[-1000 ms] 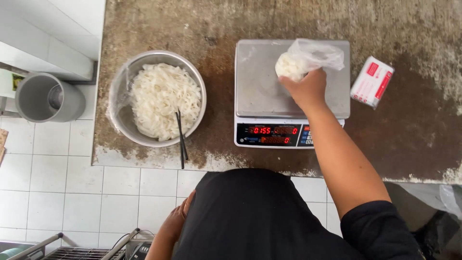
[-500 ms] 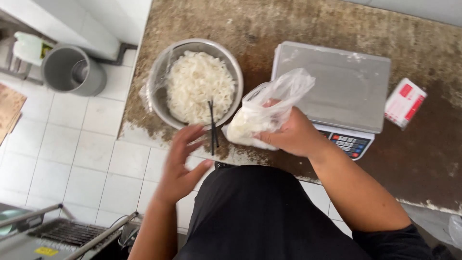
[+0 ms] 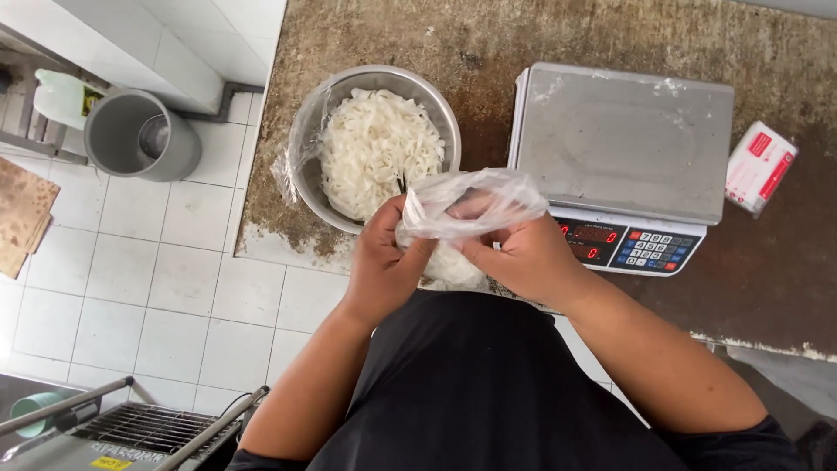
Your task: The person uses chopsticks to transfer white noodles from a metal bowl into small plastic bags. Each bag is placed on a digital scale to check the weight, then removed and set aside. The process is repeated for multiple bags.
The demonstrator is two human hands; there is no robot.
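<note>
Left hand: my left hand (image 3: 384, 257) is closed on the left side of the bag (image 3: 462, 209), thumb and fingers pinching the thin plastic near its top.
Right hand: my right hand (image 3: 523, 257) grips the bag's right side, fingers curled into the plastic.
Bag: clear and crumpled, gathered between my 2 hands just in front of my chest, above the near edge of the surface (image 3: 697, 44). A lump of white noodles hangs in its lower part, below my fingers.
Bowl: a metal bowl (image 3: 314, 174) lined with clear plastic stands on the surface just beyond my left hand, holding flat white noodles (image 3: 375, 148). A thin dark utensil pokes out of them near my thumb; I cannot tell what it is.
Scale: a grey digital scale (image 3: 623, 144) sits to the right of the bowl, its pan bare, its red display and keypad just beside my right hand.
Box: a small red and white box (image 3: 758, 167) lies right of the scale.
Floor: a grey bucket (image 3: 139, 135) stands on white tiles, left of the surface.
</note>
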